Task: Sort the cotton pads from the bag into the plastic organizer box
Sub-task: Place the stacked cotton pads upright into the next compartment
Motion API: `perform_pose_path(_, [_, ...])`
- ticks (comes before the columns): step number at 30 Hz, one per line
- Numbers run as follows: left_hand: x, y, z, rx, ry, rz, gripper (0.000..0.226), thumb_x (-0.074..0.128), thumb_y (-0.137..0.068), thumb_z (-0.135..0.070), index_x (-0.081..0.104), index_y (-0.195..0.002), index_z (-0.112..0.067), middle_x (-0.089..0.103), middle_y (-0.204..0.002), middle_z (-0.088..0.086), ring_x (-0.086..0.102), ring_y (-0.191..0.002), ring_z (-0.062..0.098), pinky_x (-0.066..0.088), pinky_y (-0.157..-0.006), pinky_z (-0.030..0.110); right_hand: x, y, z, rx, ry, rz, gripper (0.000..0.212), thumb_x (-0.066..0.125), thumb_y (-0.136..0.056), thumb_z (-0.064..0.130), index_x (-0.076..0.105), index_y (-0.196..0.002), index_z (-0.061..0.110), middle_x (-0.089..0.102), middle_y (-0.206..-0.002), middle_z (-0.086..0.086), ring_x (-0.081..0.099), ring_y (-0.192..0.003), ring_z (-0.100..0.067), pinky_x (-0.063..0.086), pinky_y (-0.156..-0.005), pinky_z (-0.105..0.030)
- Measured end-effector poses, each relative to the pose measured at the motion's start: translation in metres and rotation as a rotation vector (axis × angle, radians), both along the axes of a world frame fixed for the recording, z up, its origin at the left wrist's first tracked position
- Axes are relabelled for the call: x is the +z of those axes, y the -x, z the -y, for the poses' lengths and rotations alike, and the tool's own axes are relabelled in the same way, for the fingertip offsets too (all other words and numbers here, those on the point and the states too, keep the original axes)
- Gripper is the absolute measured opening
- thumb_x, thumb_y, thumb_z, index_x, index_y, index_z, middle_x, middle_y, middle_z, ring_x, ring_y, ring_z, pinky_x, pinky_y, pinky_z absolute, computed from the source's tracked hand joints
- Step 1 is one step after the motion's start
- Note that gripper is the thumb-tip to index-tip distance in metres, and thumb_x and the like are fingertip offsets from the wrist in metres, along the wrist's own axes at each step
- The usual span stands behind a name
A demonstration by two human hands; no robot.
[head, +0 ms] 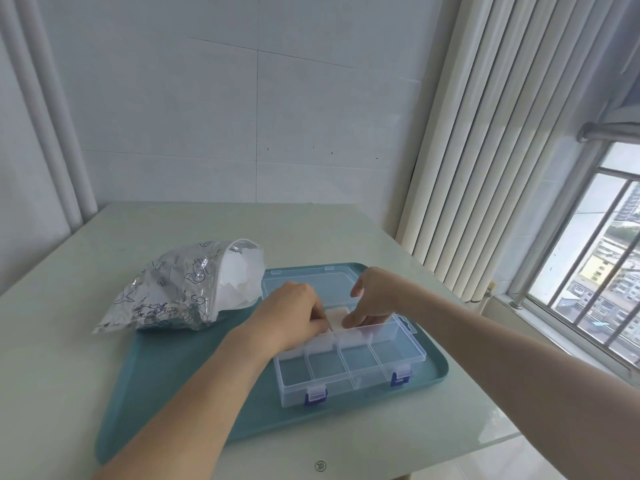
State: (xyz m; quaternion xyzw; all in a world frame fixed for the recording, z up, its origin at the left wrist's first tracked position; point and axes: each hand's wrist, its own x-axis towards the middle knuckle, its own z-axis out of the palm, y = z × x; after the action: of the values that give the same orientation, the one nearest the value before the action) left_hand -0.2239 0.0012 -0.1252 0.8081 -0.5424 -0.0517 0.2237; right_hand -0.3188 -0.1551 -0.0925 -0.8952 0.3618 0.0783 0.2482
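Head view, layout: clear plastic organizer box [349, 362] sits open on a teal tray [194, 368] on the pale bench [86, 271]; lid [304, 278] lies flat behind it.
Bag: silvery printed bag [173, 289] lies on its side just left of the box, mouth toward it, white contents showing inside.
Cotton pads: a small white stack [337, 315] sits in a far-row compartment, between both hands.
Left hand [294, 313]: fingers curled down onto the stack's left edge, apparently pinching or pressing it.
Right hand [372, 299]: fingers bent onto the stack's right side; exact grip cannot be told.
Near row: four compartments look empty.
Progress, judged: early; one compartment being filled, bag looks far from emptied, most compartments left.
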Motion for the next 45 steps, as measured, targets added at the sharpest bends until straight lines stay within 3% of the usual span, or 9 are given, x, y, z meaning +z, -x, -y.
perform_pose_path(6, [0.009, -0.015, -0.009, -0.021, -0.032, -0.167, 0.027, 0.073, -0.085, -0.043, 0.074, -0.104, -0.024, 0.069, -0.096, -0.016, 0.063, -0.085, 0.001, 0.05, -0.079, 0.02, 0.012, 0.001, 0.004, 0.064, -0.107, -0.026, 0.065, 0.075, -0.091, 0.026, 0.046, -0.141, -0.003, 0.077, -0.094, -0.015, 0.076, -0.085, -0.028, 0.061, -0.085, -0.039])
perform_pose_path(9, [0.018, -0.023, -0.019, -0.028, 0.205, -0.278, 0.02, 0.074, -0.085, -0.038, 0.075, -0.099, -0.023, 0.072, -0.102, -0.011, 0.065, -0.093, 0.001, 0.052, -0.09, 0.023, 0.029, -0.005, 0.005, 0.111, 0.001, -0.058, 0.044, 0.068, -0.096, 0.021, 0.057, -0.128, -0.007, 0.077, -0.09, -0.014, 0.076, -0.07, -0.025, 0.063, -0.072, -0.037])
perform_pose_path(13, [0.028, -0.047, -0.044, 0.215, 0.644, 0.176, 0.028, 0.08, -0.079, -0.019, 0.07, -0.106, -0.016, 0.048, -0.127, 0.01, 0.045, -0.123, 0.024, 0.035, -0.106, 0.036, 0.042, -0.025, -0.011, 0.259, 0.222, 0.195, 0.013, 0.059, -0.089, 0.006, 0.071, -0.095, 0.006, 0.077, -0.078, -0.006, 0.075, -0.068, -0.017, 0.058, -0.059, -0.025])
perform_pose_path(18, [0.021, -0.094, -0.08, 0.416, 0.341, 0.097, 0.031, 0.074, -0.081, -0.018, 0.069, -0.111, -0.017, 0.057, -0.12, 0.009, 0.051, -0.117, 0.033, 0.041, -0.098, 0.041, 0.039, -0.067, -0.055, 0.411, 0.07, 0.391, 0.007, 0.067, -0.089, 0.01, 0.069, -0.091, 0.016, 0.072, -0.082, 0.002, 0.064, -0.054, -0.007, 0.05, -0.054, -0.015])
perform_pose_path(25, [-0.014, -0.105, -0.092, 0.464, 0.426, -0.094, 0.025, 0.066, -0.086, -0.004, 0.067, -0.109, -0.014, 0.069, -0.09, -0.008, 0.064, -0.082, 0.017, 0.046, -0.077, 0.027, 0.009, -0.115, -0.083, 0.479, 0.13, 0.317, 0.045, 0.08, -0.083, 0.03, 0.068, -0.124, 0.016, 0.068, -0.119, 0.0, 0.065, -0.099, -0.017, 0.05, -0.091, -0.026])
perform_pose_path(30, [-0.017, -0.113, -0.091, 0.461, 0.432, -0.099, 0.019, 0.063, -0.087, -0.006, 0.07, -0.1, -0.018, 0.066, -0.08, -0.014, 0.067, -0.079, 0.012, 0.045, -0.075, 0.022, -0.002, -0.131, -0.085, 0.417, 0.157, 0.139, 0.056, 0.072, -0.078, 0.063, 0.074, -0.087, 0.008, 0.073, -0.089, -0.006, 0.065, -0.086, -0.024, 0.053, -0.078, -0.033])
perform_pose_path(35, [-0.017, -0.112, -0.093, 0.465, 0.462, -0.113, 0.021, 0.062, -0.086, -0.003, 0.069, -0.099, -0.018, 0.071, -0.084, -0.009, 0.065, -0.077, 0.011, 0.045, -0.073, 0.02, -0.007, -0.134, -0.087, 0.447, 0.334, 0.16, 0.057, 0.083, -0.072, 0.059, 0.073, -0.096, 0.007, 0.07, -0.096, -0.003, 0.062, -0.093, -0.023, 0.05, -0.079, -0.032])
perform_pose_path(40, [-0.016, -0.113, -0.097, 0.483, 0.499, -0.192, 0.017, 0.063, -0.088, -0.006, 0.069, -0.099, -0.017, 0.069, -0.084, -0.011, 0.065, -0.078, 0.005, 0.039, -0.065, 0.0, -0.012, -0.135, -0.094, 0.42, 0.442, 0.18, 0.091, 0.079, -0.07, 0.066, 0.05, -0.129, 0.003, 0.051, -0.122, -0.009, 0.045, -0.119, -0.025, 0.038, -0.099, -0.032])
perform_pose_path(45, [-0.017, -0.113, -0.096, 0.494, 0.503, -0.216, 0.019, 0.062, -0.087, -0.005, 0.069, -0.1, -0.017, 0.069, -0.086, -0.008, 0.067, -0.081, 0.01, 0.046, -0.075, 0.017, -0.011, -0.141, -0.103, 0.432, 0.33, 0.152, 0.084, 0.077, -0.075, 0.063, 0.052, -0.134, 0.008, 0.06, -0.128, -0.006, 0.048, -0.129, -0.025, 0.037, -0.102, -0.029])
